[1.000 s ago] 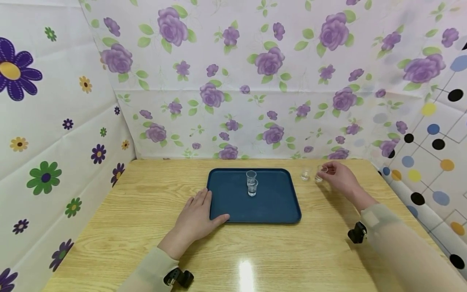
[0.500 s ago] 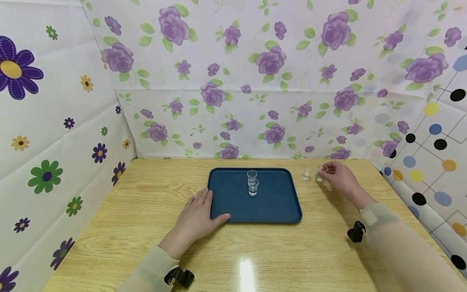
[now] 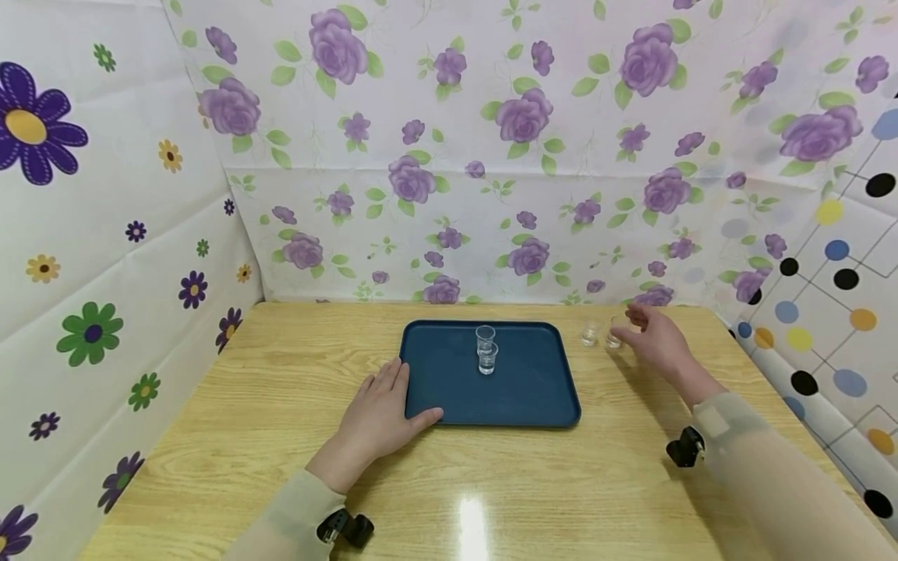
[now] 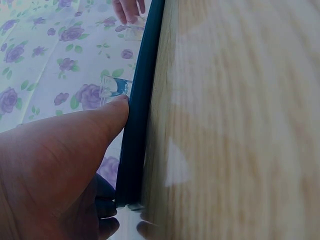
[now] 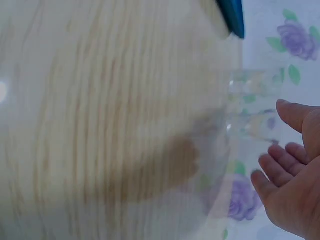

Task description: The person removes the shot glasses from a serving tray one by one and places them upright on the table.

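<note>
A dark blue tray (image 3: pixel 533 397) lies in the middle of the wooden table (image 3: pixel 281 405). On it stand two small clear glasses (image 3: pixel 485 349), one right behind the other. My left hand (image 3: pixel 379 417) rests flat at the tray's front left corner, thumb against the rim; the left wrist view shows that thumb (image 4: pixel 85 135) along the tray edge (image 4: pixel 137 125). Two more clear glasses (image 3: pixel 588 334) (image 3: pixel 614 339) stand on the table right of the tray. Just right of them is my right hand (image 3: pixel 652 339), fingers spread and holding nothing. The right wrist view shows the open palm (image 5: pixel 295 185) apart from both glasses (image 5: pixel 252 105).
Flowered sheets wall the table in at the back (image 3: pixel 491 156) and left (image 3: pixel 105 234), and a dotted sheet (image 3: pixel 828 257) closes the right side. The table's front half holds only my forearms.
My right hand's fingers have come off the right-hand glass on the table and spread open. The left hand and the tray have not moved.
</note>
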Action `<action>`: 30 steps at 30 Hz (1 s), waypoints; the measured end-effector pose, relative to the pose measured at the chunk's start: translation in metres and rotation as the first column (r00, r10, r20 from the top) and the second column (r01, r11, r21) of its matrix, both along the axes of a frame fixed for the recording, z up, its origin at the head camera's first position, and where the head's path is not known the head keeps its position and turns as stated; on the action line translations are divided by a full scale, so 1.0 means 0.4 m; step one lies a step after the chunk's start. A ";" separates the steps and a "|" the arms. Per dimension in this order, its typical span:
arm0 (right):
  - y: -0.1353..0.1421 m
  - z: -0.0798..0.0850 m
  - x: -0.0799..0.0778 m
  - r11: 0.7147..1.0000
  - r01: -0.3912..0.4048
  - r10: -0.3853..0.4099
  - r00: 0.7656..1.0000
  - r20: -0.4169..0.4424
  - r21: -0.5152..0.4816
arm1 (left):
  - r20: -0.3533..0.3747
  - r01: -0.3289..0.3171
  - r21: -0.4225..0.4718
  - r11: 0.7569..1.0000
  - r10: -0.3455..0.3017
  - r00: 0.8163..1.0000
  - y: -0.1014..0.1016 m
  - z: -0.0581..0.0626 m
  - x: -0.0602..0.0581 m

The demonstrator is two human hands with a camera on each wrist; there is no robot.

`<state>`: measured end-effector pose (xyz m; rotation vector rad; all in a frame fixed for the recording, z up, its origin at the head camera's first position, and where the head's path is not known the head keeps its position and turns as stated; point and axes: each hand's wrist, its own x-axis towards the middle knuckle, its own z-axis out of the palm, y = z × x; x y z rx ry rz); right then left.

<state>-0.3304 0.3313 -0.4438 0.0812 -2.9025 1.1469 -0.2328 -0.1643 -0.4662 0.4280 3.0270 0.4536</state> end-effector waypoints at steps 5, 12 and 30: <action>-0.030 0.025 0.019 1.000 -0.006 0.007 0.998 -0.061 0.015 | -0.007 0.001 -0.003 1.000 -0.001 1.000 -0.001 0.002 -0.002; -0.095 0.045 0.047 1.000 -0.022 0.020 0.993 -0.114 -0.017 | -0.014 0.002 0.004 1.000 -0.002 1.000 0.001 0.004 0.001; -0.257 0.062 0.082 0.989 -0.149 0.146 0.980 -0.137 -0.009 | 0.003 -0.001 -0.003 1.000 0.001 1.000 0.002 0.005 0.001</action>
